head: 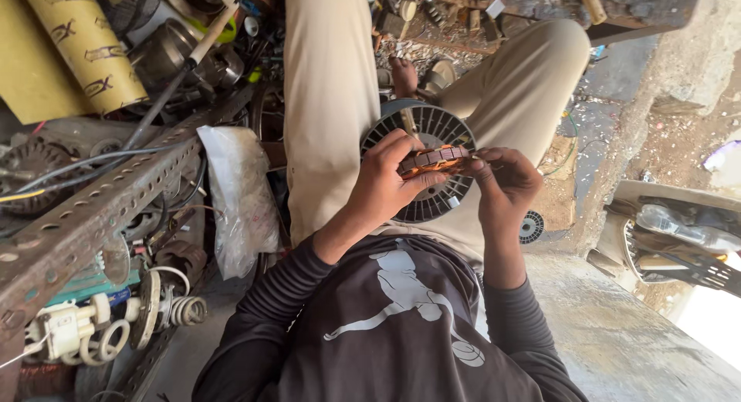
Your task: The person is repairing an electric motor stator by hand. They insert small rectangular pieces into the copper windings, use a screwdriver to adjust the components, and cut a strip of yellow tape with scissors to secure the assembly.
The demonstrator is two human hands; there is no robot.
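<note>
Copper-wound coil piece [432, 160] is held over the lap, above black ribbed spool [421, 132] | left hand [386, 182] is pinched on its near end | right hand [505, 184] is closed on its far end | plastic bag [235, 197] lies left.

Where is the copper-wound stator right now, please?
In the head view, the stator sits mid-frame, held between the left hand and the right hand, just above the black spool on the person's lap.
</note>
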